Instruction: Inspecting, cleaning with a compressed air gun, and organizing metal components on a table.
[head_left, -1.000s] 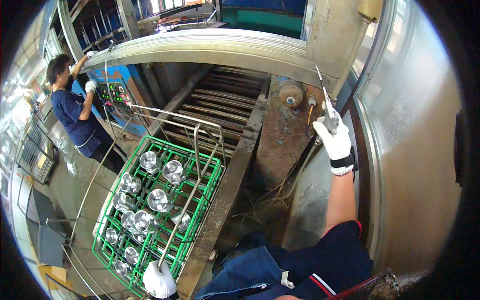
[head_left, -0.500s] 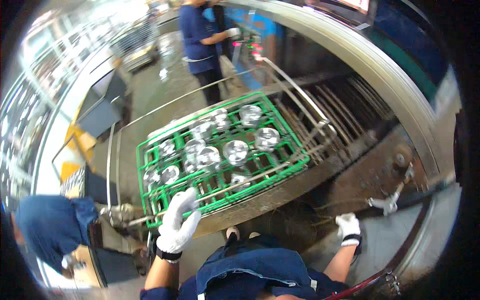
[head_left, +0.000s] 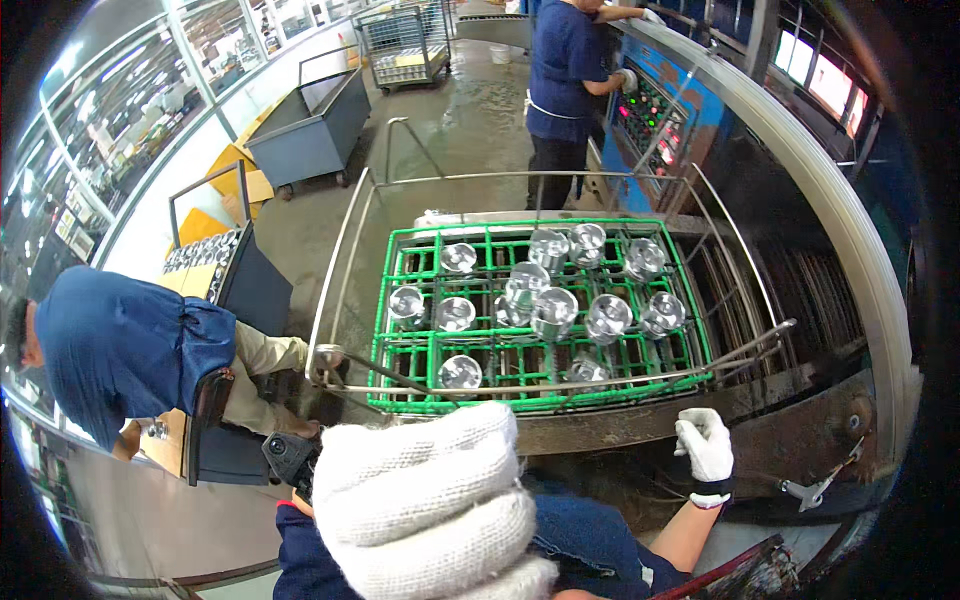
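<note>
Green rack (head_left: 540,403): lay inside metal rails (head_left: 450,179), shiny round vessels (head_left: 553,312) clustered at its middle, one toward its near-left corner. Left hand (head_left: 425,500): raised before the near edge, fingers folded. Right hand (head_left: 705,443): by the near-right corner, fingers bent; I could not tell either grip's closure. Floor (head_left: 480,110): shone wet. Control panel (head_left: 652,130): lit, a person (head_left: 563,60) beside it.

left glove (head_left: 425,500): matt, ribbed knit cloth | cylindrical pots (head_left: 555,313): glossy, smooth metal | grid rack (head_left: 520,404): glossy, plastic-looking coating | guard rail (head_left: 450,179): bare, smooth metal
</note>
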